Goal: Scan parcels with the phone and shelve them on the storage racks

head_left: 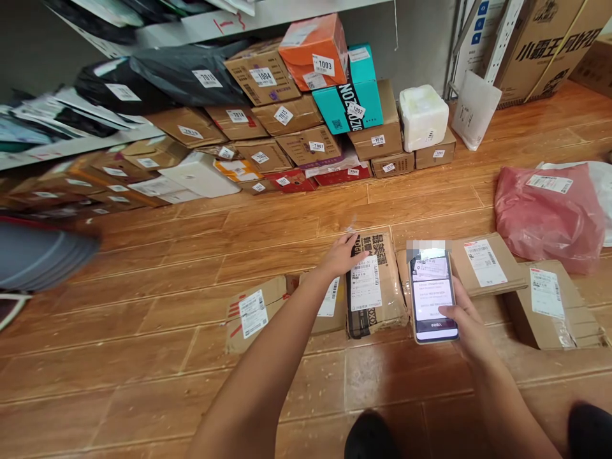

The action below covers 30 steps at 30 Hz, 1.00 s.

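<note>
My left hand [342, 256] reaches across to the upper left corner of a brown cardboard box [387, 287] with bold black print and a white shipping label. Its fingers are stretched and apart, resting at the box's edge. In my right hand [466, 315] is a smartphone [435, 299] with a lit screen, held upright, the thumb lying over the lower part of the screen. Left of the printed box, a carton [332, 312] is partly hidden by my left forearm, and another labelled carton [275, 299] lies beyond it. A flat labelled box [502, 255] sits to the right of the phone.
Another carton [549, 306] lies at the right, below a pink plastic parcel [549, 210]. Along the wall, stacked numbered parcels include an orange box [313, 41] and a teal box [329, 108]. A white shelf [268, 16] runs above. A blurred grey object [43, 255] is at the left.
</note>
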{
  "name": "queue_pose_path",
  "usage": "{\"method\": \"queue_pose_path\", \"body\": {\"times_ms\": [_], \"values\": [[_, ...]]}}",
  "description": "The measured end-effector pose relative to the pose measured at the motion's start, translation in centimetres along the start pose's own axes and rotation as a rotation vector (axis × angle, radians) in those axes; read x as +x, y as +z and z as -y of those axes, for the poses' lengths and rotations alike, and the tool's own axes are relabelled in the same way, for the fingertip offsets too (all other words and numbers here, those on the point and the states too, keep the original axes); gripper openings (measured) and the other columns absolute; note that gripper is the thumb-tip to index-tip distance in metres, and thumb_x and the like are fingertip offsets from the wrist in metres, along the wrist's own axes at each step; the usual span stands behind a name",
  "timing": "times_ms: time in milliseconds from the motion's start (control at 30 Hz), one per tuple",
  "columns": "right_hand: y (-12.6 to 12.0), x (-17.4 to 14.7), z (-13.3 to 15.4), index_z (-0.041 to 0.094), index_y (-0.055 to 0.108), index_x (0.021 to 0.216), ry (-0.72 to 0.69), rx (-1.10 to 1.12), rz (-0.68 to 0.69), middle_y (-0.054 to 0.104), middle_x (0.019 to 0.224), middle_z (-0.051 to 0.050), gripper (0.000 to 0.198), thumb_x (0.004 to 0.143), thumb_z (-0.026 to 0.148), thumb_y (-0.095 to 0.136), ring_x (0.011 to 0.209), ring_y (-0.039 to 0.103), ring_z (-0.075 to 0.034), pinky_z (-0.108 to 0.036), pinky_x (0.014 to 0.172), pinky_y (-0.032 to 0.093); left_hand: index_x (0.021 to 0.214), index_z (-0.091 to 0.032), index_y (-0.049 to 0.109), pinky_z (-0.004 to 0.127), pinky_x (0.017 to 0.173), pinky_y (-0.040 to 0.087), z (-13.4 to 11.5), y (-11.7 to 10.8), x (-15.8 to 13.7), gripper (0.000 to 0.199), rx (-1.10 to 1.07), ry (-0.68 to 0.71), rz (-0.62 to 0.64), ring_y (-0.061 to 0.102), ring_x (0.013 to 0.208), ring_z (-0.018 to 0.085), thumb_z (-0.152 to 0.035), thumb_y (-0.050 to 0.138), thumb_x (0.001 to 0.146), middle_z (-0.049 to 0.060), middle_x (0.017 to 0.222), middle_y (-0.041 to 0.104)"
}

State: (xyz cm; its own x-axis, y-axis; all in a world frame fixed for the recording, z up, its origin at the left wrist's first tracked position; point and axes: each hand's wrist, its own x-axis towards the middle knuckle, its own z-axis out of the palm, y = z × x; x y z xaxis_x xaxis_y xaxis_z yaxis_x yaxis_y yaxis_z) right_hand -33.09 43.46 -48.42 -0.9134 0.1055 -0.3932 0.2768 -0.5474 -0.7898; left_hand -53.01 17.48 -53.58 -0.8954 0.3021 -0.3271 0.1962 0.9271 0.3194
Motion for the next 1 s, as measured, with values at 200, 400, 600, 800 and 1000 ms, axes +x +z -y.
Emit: {"method": "queue_pose_path", "body": {"times_ms": [200,400,600,800,1000], "values": [[0.7,-0.5,0.5,0.031,0.062,0.124,-0.004,-0.001,-0.018,0.078,0.108,0.003,0.056,0.07,0.018,0.067,0.094,0.07,-0.024,-0.033,0.081,0.053,0.157,-0.008,0.031,0.038,0.124,0.025,0.0,0.0,0.0,0.097,-0.015,-0.002,0.01,0.028,0.152,0.029,-0.071,0.039,0.084,0.014,0.166,0.028],[0.4,-0.6,0.6,0.033,0.062,0.124,-0.053,-0.042,0.055,0.076,0.116,0.002,0.051,0.076,0.022,0.074,0.104,0.068,-0.024,-0.038,0.092,0.052,0.158,-0.011,0.03,0.039,0.124,0.025,0.0,-0.1,0.0,0.097,-0.036,-0.001,0.016,0.028,0.152,0.029,-0.073,0.038,0.084,0.014,0.167,0.025],[0.6,-1.0,0.8,0.032,0.059,0.129,-0.073,-0.083,0.117,0.074,0.121,-0.001,0.054,0.078,0.026,0.076,0.112,0.067,-0.027,-0.044,0.101,0.051,0.157,-0.016,0.033,0.038,0.122,0.029,0.1,0.0,0.1,0.093,-0.053,-0.002,0.01,0.032,0.15,0.029,-0.073,0.041,0.084,0.012,0.166,0.027],[0.6,-1.0,0.7,0.034,0.062,0.128,-0.02,-0.102,0.096,0.074,0.12,0.0,0.052,0.078,0.03,0.077,0.112,0.067,-0.028,-0.045,0.102,0.051,0.158,-0.014,0.03,0.039,0.123,0.028,-0.3,-0.4,-0.2,0.093,-0.033,-0.023,0.04,0.03,0.151,0.03,-0.07,0.04,0.086,0.013,0.167,0.024],[-0.5,-0.6,0.0,0.035,0.061,0.13,0.016,-0.109,0.074,0.075,0.121,0.001,0.056,0.077,0.03,0.079,0.11,0.067,-0.027,-0.04,0.095,0.052,0.158,-0.013,0.03,0.039,0.123,0.026,-0.7,-0.8,-0.4,0.09,-0.022,-0.018,0.071,0.028,0.152,0.03,-0.066,0.042,0.087,0.014,0.167,0.023]]}}
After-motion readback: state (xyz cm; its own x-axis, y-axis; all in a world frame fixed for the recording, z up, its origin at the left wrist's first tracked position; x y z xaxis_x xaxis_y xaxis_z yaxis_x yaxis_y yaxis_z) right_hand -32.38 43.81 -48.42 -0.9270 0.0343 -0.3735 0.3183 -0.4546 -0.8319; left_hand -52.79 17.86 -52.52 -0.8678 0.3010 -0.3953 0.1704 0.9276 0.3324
